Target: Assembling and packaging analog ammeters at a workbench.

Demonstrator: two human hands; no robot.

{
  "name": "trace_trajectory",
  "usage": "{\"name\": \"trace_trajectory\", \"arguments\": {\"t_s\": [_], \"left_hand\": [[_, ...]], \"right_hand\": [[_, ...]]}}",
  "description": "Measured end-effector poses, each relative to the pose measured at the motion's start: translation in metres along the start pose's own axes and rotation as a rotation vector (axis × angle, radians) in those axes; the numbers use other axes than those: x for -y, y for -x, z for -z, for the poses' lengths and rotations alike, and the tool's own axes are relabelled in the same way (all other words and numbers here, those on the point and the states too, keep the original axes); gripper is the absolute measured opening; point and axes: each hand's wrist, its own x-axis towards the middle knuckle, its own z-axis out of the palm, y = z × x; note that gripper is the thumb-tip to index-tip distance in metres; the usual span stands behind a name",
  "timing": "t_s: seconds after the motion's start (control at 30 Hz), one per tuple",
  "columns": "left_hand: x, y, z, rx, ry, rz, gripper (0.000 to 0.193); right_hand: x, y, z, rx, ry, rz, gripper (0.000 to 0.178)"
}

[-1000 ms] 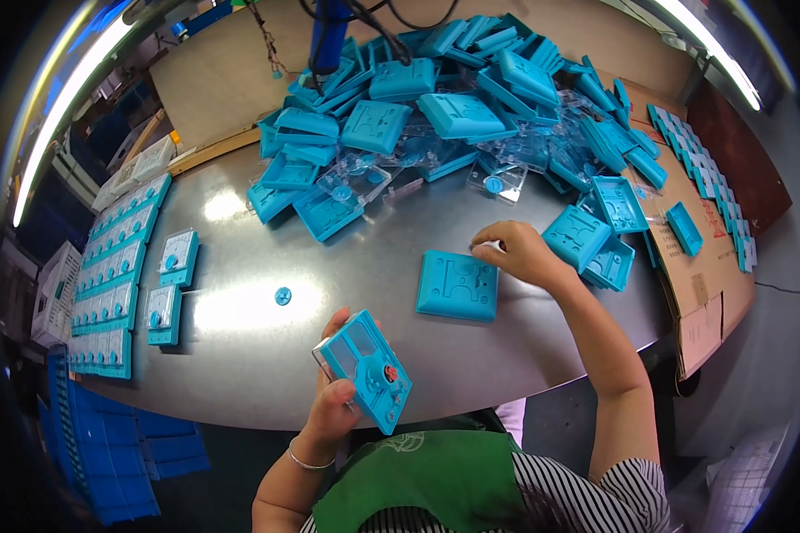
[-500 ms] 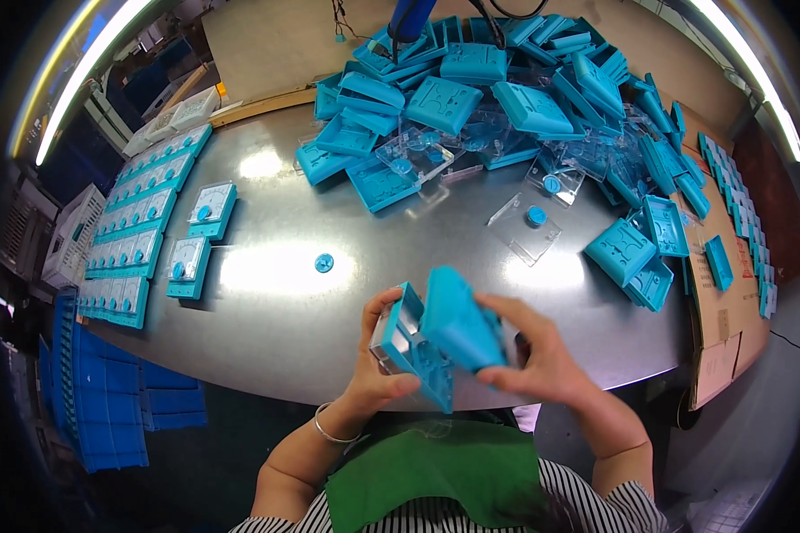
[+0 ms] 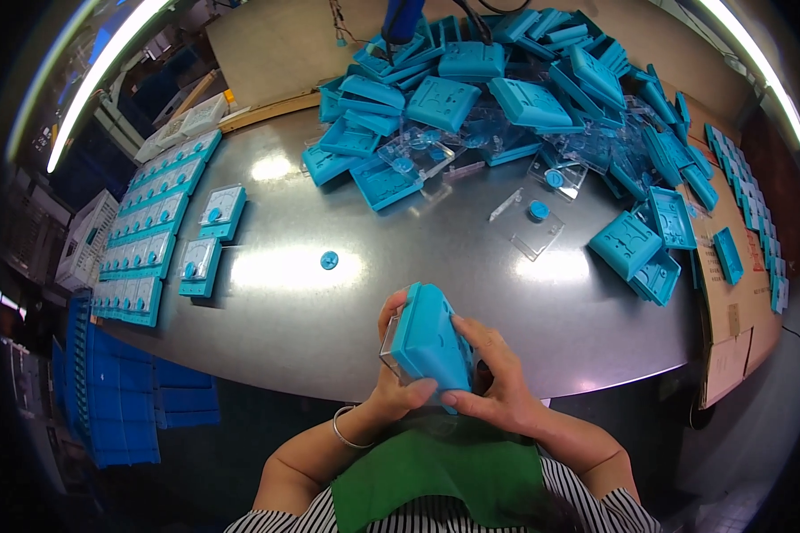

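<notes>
Between my two hands, just off the table's near edge, is a turquoise plastic meter case (image 3: pixel 434 338). Its deep back shell faces up and right, seated against the front part, whose clear cover (image 3: pixel 389 352) sticks out on the left. My left hand (image 3: pixel 397 391) grips the front side, thumb at the lower corner and fingers behind. My right hand (image 3: pixel 500 377) closes on the back shell, thumb low and fingers along its right edge. The inside of the case is hidden. A loose blue round knob (image 3: pixel 329 260) lies on the table beyond my hands.
A heap of turquoise shells (image 3: pixel 444 104) and clear covers fills the table's far side. Two meters (image 3: pixel 201 265) stand at left beside rows of similar ones (image 3: pixel 133 299). A clear cover with a knob (image 3: pixel 535 233) and several shells (image 3: pixel 627 244) lie at right, by cardboard (image 3: pixel 724 355).
The back shell, held apart and tilted in my right hand before, now sits against the front part in my left. My hands have come closer together, and the view has shifted slightly.
</notes>
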Motion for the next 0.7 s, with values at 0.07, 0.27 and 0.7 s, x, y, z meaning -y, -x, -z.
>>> {"name": "trace_trajectory", "arguments": {"t_s": [0.07,0.27,0.7], "left_hand": [[-0.005,0.001,-0.004,-0.026,-0.005,-0.018,0.108],[-0.064,0.009,0.036,-0.101,-0.972,-0.185,0.095],[-0.171,0.061,0.266,-0.692,-2.242,0.095,0.068]], "right_hand": [[-0.001,-0.006,-0.01,-0.007,-0.033,0.007,0.08],[0.017,-0.036,-0.005,0.266,-0.163,-0.203,0.065],[-0.01,-0.039,-0.01,0.324,-0.387,-0.465,0.041]]}}
